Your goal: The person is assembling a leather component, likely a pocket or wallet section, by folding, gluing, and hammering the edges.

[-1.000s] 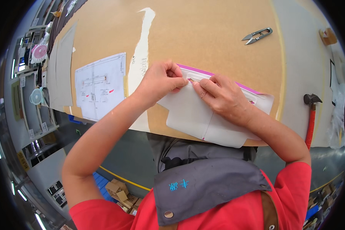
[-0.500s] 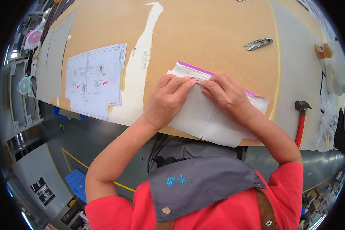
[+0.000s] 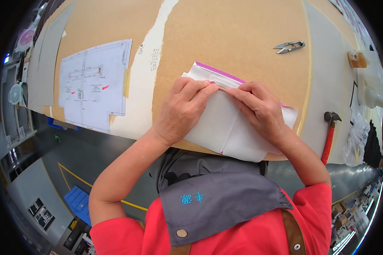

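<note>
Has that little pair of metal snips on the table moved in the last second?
No. The snips lie at the same spot on the brown tabletop, just inside its pale right border; only the camera has shifted.

Counts: 2 hands were on the table point(image 3: 242, 25) – left hand point(image 3: 181, 112) & right hand point(image 3: 261, 110), both pressed on 1 white fabric piece point(image 3: 232, 129) w/ a magenta edge. 1 paper drawing sheet point(image 3: 91, 83) lay at left. 1 pair of thread snips point(image 3: 289, 46) at far right. 1 red-handled hammer point(image 3: 329, 136) at the right edge. 1 tape roll point(image 3: 357, 59) by the corner.
</note>
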`<action>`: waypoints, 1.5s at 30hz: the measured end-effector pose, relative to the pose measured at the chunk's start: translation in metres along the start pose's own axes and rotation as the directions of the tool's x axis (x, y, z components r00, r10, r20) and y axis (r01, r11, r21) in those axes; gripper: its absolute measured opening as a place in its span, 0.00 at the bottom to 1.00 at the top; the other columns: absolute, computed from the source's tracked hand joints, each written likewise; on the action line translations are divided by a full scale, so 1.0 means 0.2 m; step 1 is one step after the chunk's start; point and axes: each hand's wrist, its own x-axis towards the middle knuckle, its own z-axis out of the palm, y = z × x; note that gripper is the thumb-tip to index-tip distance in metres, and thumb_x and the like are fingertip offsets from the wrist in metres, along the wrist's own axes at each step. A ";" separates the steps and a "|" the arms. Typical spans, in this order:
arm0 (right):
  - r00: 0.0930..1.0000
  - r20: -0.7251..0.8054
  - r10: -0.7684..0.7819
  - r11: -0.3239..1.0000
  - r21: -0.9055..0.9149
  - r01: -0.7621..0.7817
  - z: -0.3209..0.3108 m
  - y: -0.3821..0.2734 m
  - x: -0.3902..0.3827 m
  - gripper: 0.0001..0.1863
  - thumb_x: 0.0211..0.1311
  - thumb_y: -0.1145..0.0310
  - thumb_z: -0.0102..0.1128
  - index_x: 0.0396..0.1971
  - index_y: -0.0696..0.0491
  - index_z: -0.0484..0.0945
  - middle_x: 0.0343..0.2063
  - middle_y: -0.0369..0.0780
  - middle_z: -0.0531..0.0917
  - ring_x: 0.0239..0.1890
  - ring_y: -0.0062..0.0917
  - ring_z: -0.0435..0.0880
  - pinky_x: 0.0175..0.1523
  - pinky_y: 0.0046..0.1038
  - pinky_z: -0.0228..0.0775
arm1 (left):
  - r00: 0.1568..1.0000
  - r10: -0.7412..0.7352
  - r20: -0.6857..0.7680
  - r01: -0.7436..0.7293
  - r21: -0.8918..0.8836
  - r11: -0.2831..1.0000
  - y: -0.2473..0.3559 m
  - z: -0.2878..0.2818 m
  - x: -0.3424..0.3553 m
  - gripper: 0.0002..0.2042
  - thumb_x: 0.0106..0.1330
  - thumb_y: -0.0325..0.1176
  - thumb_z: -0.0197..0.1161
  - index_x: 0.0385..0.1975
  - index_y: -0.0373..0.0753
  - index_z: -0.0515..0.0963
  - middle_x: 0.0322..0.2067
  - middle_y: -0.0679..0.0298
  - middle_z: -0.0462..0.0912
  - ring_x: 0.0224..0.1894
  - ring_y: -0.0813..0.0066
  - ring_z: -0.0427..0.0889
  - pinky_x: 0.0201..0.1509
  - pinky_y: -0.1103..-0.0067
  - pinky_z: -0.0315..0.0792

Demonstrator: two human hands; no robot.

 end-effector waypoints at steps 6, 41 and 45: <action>0.998 0.039 -0.057 0.998 -0.036 0.058 0.00 0.02 -0.02 0.22 0.52 0.79 0.68 0.50 0.51 0.86 0.36 0.35 0.82 0.35 0.28 0.79 0.38 0.29 0.76 | 1.000 0.002 0.026 -0.001 -0.007 1.000 -0.01 -0.01 0.00 0.23 0.54 0.16 0.68 0.51 0.44 0.85 0.46 0.66 0.81 0.45 0.63 0.76 0.49 0.71 0.77; 0.979 0.119 -0.166 0.984 -0.051 0.173 -0.04 0.06 -0.06 0.23 0.50 0.80 0.64 0.50 0.57 0.84 0.38 0.39 0.81 0.38 0.30 0.80 0.40 0.30 0.78 | 0.965 0.170 0.198 -0.199 0.137 0.970 0.01 -0.05 0.01 0.23 0.58 0.28 0.63 0.56 0.40 0.81 0.49 0.65 0.81 0.50 0.69 0.79 0.53 0.73 0.74; 0.957 0.134 -0.257 0.953 -0.131 0.274 -0.05 0.05 -0.05 0.24 0.47 0.78 0.65 0.50 0.60 0.83 0.39 0.39 0.80 0.39 0.32 0.79 0.41 0.30 0.78 | 0.961 0.197 0.194 -0.228 0.154 0.961 0.01 -0.06 0.01 0.22 0.58 0.28 0.63 0.56 0.40 0.81 0.49 0.64 0.80 0.52 0.68 0.79 0.54 0.72 0.73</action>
